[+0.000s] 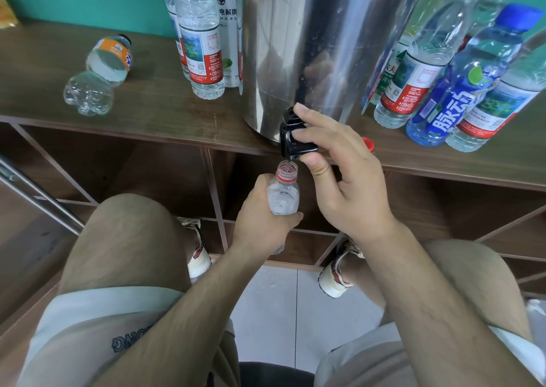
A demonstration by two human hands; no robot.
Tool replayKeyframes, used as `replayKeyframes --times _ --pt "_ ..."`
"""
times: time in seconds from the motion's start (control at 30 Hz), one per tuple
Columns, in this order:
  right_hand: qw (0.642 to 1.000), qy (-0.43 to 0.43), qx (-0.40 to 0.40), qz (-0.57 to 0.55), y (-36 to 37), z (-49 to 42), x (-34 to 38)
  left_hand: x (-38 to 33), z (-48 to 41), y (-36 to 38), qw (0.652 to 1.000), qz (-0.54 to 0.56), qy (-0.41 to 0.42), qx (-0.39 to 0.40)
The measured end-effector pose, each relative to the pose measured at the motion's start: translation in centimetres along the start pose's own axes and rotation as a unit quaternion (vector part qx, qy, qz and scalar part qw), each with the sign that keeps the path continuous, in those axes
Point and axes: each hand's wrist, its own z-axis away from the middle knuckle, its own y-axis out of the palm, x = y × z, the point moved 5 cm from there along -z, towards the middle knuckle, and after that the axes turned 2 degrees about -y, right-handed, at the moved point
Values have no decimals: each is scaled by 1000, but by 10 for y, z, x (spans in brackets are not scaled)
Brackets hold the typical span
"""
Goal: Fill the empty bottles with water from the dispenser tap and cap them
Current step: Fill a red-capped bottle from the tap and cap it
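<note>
Head view: gripping the open bottle [283, 194] in a curled left hand [260, 219], mouth just under the black tap [295, 140]; pinching that tap between right hand [342, 179] thumb and fingers. Keep neck centred, upright; release before overflow; red cap [367, 143] close by.

The person wears loose, pale grey-white shorts [97, 321] that end above the knees, with dark outlined block lettering [130, 344] printed on the left leg, only partly readable. On the feet are cream-white trainers, the left shoe [199, 258] and the right shoe [335, 283], each with red and dark trim and a thick pale sole. Both forearms are bare and lightly haired down to the bare left hand [260, 218] and right hand [345, 185].
</note>
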Motion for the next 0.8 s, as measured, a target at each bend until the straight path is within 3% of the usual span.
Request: replayKeyframes --times 0.8 --pt "1000 3 -9 4 0 0 0 10 -1 3 999 -12 -30 -1"
